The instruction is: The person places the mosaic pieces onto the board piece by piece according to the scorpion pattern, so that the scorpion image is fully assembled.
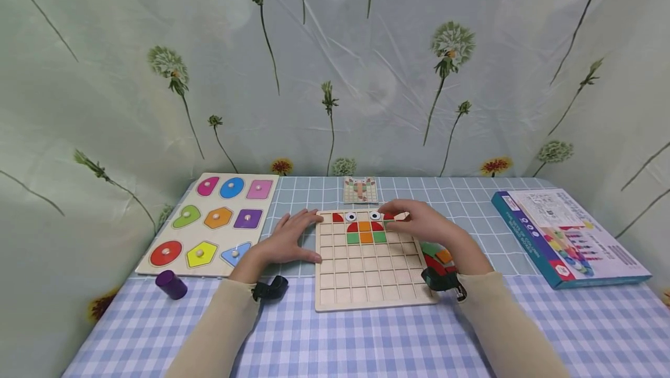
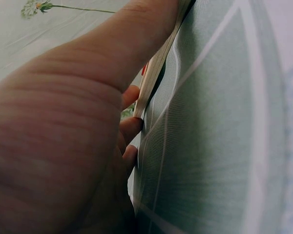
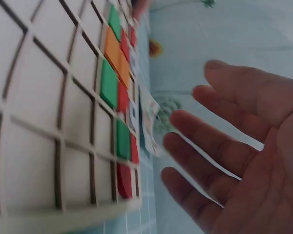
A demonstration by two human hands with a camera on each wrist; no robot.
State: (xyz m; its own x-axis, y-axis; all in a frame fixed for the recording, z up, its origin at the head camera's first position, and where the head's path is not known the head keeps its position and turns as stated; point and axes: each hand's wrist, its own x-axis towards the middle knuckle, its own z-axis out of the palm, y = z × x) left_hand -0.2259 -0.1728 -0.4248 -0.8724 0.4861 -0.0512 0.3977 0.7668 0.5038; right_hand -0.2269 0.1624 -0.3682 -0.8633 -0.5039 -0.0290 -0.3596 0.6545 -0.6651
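A wooden grid board (image 1: 361, 282) lies in the middle of the table, with colored tiles along its far rows. Two eye tiles (image 1: 350, 217), orange tiles (image 1: 364, 237), and red and green tiles sit in its cells. My left hand (image 1: 287, 243) rests along the board's left edge, thumb and fingertips touching the side, as the left wrist view also shows. Over the board's far right corner hovers my right hand (image 1: 426, 224). Its fingers (image 3: 200, 151) are spread and hold nothing in the right wrist view. Loose red, green and orange tiles (image 1: 438, 259) lie beside the board, partly hidden by the right wrist.
A small pattern card (image 1: 360, 190) lies behind the board. To the left are a knobbed shape puzzle (image 1: 209, 250) and a purple cylinder (image 1: 171, 285). A teal-edged box (image 1: 570, 238) lies at the right. A flower-printed curtain (image 1: 387, 75) hangs behind the table.
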